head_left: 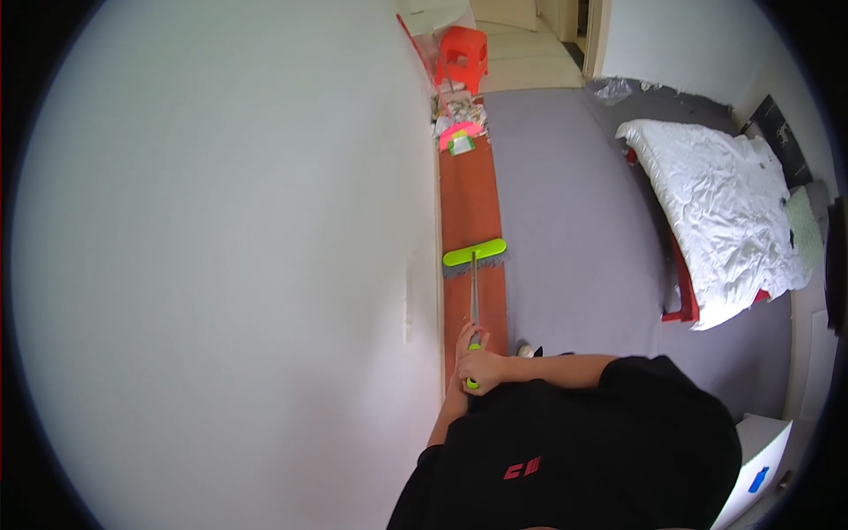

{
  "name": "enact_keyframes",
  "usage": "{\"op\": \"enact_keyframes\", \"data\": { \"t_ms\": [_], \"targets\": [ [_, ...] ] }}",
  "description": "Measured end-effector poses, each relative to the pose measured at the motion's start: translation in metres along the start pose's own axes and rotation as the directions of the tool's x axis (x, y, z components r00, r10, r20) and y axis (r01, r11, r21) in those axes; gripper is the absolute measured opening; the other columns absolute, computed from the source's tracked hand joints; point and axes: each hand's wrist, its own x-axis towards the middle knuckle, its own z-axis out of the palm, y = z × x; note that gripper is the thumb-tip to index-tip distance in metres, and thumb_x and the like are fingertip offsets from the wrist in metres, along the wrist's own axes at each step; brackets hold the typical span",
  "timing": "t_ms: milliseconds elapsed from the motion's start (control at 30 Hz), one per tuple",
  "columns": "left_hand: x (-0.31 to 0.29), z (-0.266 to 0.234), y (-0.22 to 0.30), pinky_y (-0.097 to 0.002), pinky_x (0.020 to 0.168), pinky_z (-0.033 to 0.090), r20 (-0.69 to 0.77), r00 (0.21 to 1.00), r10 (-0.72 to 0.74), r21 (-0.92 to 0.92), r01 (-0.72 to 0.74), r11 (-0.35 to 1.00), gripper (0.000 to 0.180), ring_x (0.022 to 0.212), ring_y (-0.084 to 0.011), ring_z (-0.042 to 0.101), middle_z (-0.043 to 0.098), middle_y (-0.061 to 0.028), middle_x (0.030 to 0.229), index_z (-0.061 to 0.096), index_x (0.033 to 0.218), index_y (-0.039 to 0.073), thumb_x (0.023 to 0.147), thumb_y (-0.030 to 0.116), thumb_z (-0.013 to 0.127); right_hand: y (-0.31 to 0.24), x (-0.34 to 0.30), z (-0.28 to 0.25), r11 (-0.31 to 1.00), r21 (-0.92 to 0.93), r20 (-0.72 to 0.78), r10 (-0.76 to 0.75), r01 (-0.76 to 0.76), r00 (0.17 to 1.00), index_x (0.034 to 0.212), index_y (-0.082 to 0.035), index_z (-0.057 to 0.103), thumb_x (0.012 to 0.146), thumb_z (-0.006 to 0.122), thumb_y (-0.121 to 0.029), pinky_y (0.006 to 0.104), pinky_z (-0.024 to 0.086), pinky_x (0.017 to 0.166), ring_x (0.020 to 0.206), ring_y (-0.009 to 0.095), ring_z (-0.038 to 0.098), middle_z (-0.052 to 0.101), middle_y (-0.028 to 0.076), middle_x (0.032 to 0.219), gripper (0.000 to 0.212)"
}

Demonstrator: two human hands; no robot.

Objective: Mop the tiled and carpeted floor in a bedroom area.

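My left hand is closed round the pole of a flat mop, lower down the pole than the other hand. Its forearm comes up along the wall. Close behind it, my right hand grips the lime-green end of the handle, with that forearm reaching in from the right. The mop has a lime-green head with a grey fringe. It lies across a strip of reddish-brown floor, its left end close to the wall and its right end at the edge of the grey covering.
Farther along the strip sit a pink dustpan-like piece, a heap of litter and a red plastic stool. A white wall borders the left. Grey covering spreads right, towards a red-framed bed with a white quilt. A white box stands lower right.
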Motion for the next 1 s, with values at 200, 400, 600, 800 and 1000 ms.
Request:
{"op": "enact_keyframes", "data": {
  "t_ms": [200,400,600,800,1000],
  "targets": [
    [0.113,0.012,-0.044,-0.0356,0.087,0.042,0.031,0.998,-0.05,-0.029,0.051,0.998,0.016,0.103,-0.0293,0.053,0.054,-0.0168,0.108,0.052,0.084,0.002,0.075,0.004,0.066,0.054,0.014,-0.095,0.997,-0.062,-0.201,0.026,-0.04,0.979,0.065,-0.005,0.061,0.067,0.061,-0.017,0.0433,0.046,0.064,0.068,0.034,0.059,0.06,0.015,0.067,0.013],
    [0.228,0.038,-0.114,-0.0367,0.093,0.039,0.206,0.977,-0.055,-0.096,0.077,0.992,0.017,0.112,-0.0307,0.05,0.053,-0.0181,0.116,0.053,0.086,0.002,0.075,0.004,0.065,0.131,0.032,-0.18,0.983,0.019,-0.397,0.174,-0.182,0.901,0.066,-0.005,0.054,0.067,0.067,-0.021,0.041,0.045,0.069,0.075,0.031,0.056,0.057,0.012,0.071,0.021],
    [0.348,0.028,-0.218,-0.0389,0.1,0.036,0.337,0.941,0.0,-0.034,0.012,0.999,0.023,0.119,-0.0346,0.046,0.052,-0.0171,0.118,0.055,0.092,0.005,0.071,-0.002,0.061,0.213,0.102,-0.248,0.964,-0.099,-0.588,0.144,-0.248,0.796,0.076,-0.007,0.051,0.066,0.067,-0.013,0.0429,0.041,0.08,0.081,0.031,0.052,0.054,0.009,0.078,0.02],
    [0.473,0.041,-0.211,-0.0393,0.088,0.044,0.526,0.85,-0.029,-0.106,0.099,0.989,0.016,0.095,-0.0362,0.055,0.057,-0.0164,0.093,0.051,0.079,0.003,0.069,0.007,0.063,0.251,0.118,-0.334,0.934,0.042,-0.661,0.292,-0.354,0.692,0.064,-0.007,0.049,0.064,0.064,-0.008,0.039,0.042,0.075,0.074,0.029,0.053,0.053,0.007,0.071,0.015],
    [0.55,0.061,-0.186,-0.0397,0.064,0.044,0.368,0.908,0.2,-0.204,-0.131,0.97,0.022,0.073,-0.035,0.056,0.053,-0.0158,0.069,0.047,0.065,0.002,0.065,0.005,0.069,0.279,0.124,-0.416,0.961,0.13,-0.603,0.271,-0.243,0.75,0.061,-0.005,0.046,0.063,0.064,-0.006,0.0387,0.043,0.063,0.069,0.031,0.051,0.049,0.011,0.065,0.018]
  ]
}}
